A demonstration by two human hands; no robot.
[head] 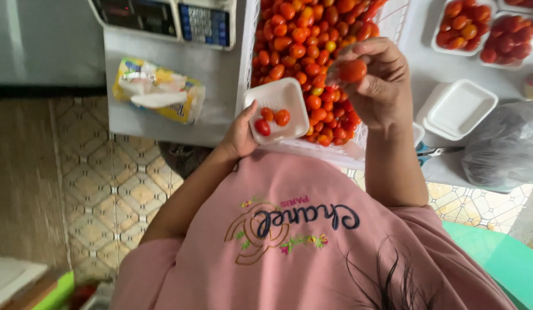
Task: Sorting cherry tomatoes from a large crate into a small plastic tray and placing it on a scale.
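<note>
My left hand (239,136) grips a small white foam tray (281,97) by its near corner; three red and orange cherry tomatoes (271,119) lie in it. My right hand (379,80) is raised over a white crate (393,17) heaped with cherry tomatoes (301,34) and pinches one red tomato (352,70) between thumb and fingertips, just right of the tray.
Stacked white foam trays (458,108) and a grey plastic bag (504,146) sit at the right. Filled tomato trays (490,28) stand at the far right. A tissue pack (157,90) and a scale (169,17) rest on the grey table (180,63).
</note>
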